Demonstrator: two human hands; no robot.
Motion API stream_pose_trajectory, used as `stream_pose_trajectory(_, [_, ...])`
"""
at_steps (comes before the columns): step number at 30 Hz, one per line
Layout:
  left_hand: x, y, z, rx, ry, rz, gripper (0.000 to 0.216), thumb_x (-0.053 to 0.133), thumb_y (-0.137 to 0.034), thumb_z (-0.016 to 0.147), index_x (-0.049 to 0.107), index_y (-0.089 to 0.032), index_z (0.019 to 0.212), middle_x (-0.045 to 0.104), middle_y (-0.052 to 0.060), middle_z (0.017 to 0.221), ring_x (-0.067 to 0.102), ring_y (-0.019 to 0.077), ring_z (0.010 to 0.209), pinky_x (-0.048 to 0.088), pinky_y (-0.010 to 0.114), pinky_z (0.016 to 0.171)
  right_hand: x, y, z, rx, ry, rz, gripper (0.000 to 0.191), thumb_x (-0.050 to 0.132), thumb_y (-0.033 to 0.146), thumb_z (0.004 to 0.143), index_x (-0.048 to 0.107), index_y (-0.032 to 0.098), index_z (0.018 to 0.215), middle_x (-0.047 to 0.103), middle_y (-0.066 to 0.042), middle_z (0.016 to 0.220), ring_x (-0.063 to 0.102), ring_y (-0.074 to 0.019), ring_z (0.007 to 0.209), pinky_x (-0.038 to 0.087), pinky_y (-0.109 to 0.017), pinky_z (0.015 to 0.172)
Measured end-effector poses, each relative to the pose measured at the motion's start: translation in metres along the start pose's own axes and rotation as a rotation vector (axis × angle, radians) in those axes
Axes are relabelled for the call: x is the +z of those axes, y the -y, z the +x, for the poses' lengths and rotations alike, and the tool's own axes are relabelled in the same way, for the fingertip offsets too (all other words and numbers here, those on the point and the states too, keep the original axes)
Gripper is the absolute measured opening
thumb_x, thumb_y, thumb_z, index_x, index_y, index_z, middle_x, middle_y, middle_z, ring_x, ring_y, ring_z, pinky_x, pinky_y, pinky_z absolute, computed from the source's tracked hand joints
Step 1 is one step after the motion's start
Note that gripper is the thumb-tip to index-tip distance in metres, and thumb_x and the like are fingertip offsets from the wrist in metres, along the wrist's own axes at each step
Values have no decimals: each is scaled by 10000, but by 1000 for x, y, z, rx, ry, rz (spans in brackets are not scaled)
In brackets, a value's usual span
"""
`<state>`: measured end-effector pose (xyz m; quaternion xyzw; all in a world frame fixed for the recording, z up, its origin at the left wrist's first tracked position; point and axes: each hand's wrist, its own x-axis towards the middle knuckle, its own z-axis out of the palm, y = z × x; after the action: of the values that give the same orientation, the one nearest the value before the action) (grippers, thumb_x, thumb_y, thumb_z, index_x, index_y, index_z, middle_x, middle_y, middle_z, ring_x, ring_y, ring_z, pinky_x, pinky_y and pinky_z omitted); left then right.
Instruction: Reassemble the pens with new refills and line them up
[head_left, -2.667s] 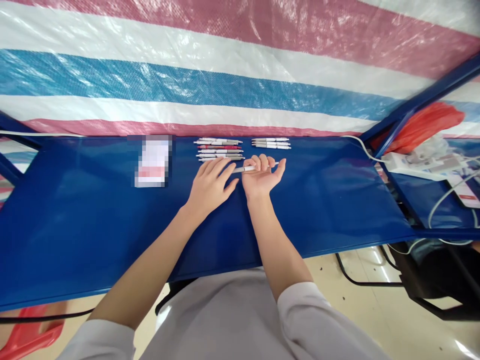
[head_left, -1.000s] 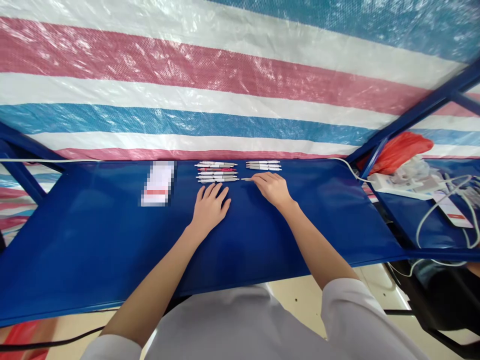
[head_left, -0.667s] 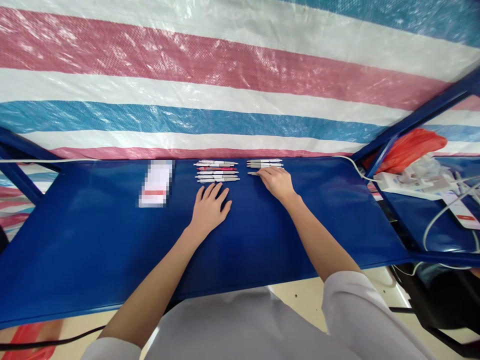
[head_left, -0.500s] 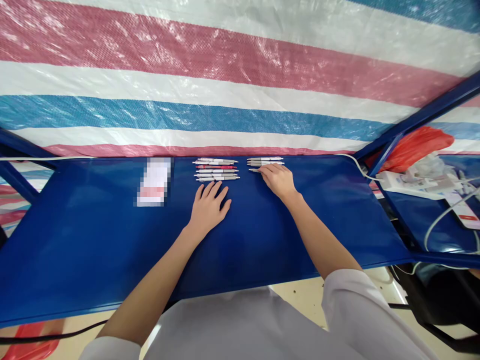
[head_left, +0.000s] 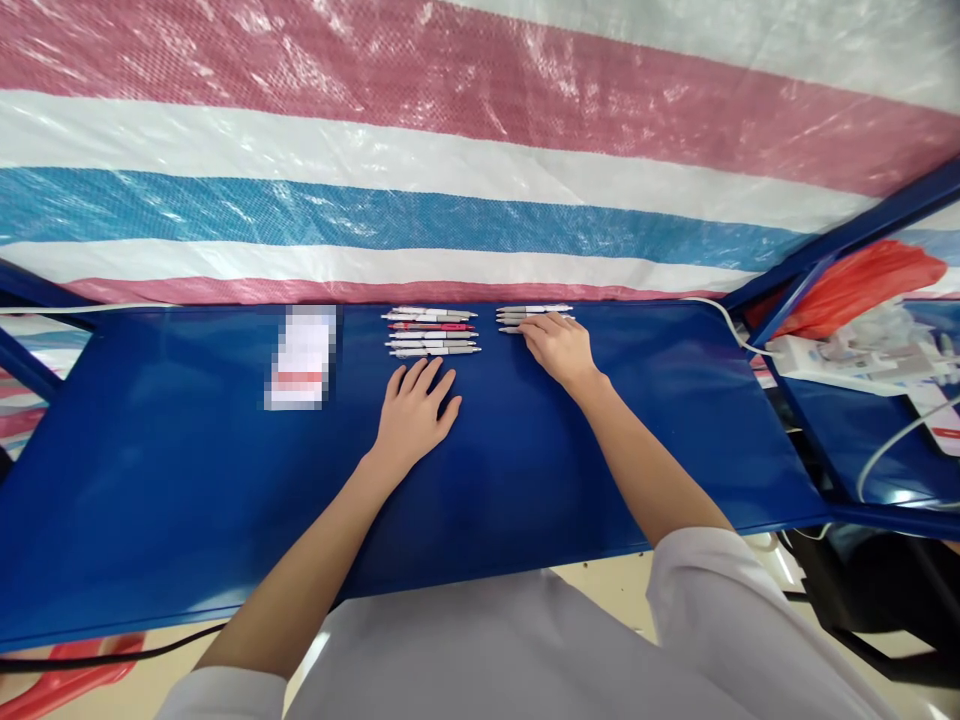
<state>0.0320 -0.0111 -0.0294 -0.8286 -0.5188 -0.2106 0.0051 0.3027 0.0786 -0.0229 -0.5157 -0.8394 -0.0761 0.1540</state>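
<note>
My left hand (head_left: 417,412) lies flat on the blue tabletop (head_left: 480,480) with its fingers spread. Just beyond its fingertips is a row of several white and grey pens (head_left: 433,351), laid side by side; one red pen (head_left: 431,326) is among them. To the right, my right hand (head_left: 561,348) has its fingers closed on a pen (head_left: 511,330), whose tip sticks out on the left while the rest is hidden under the hand. Against that pen's far side lies a small group of similar pens (head_left: 525,311), partly covered by my fingers.
A blurred white and red rectangular item (head_left: 301,360) lies on the left of the table. Striped plastic sheeting (head_left: 450,215) hangs along the back edge. At the right are a power strip (head_left: 832,365), a white cable (head_left: 724,325) and a red plastic bag (head_left: 862,285).
The pen in my right hand sits slightly nearer the other pens. My left hand stays spread in place. The whole view has shifted a little.
</note>
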Motion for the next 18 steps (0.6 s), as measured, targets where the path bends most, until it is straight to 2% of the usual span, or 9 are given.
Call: stream_pose_trajectory(18, [1, 1, 0, 9, -3, 13, 390, 493, -358, 952, 666, -179, 1251, 597, 141, 1375, 519, 327, 1304, 332, 502, 1122, -7, 8, 2, 12, -16, -51, 312, 444, 176, 965, 722, 254, 1084, 743, -16, 1145, 635, -210, 998, 462, -313, 744])
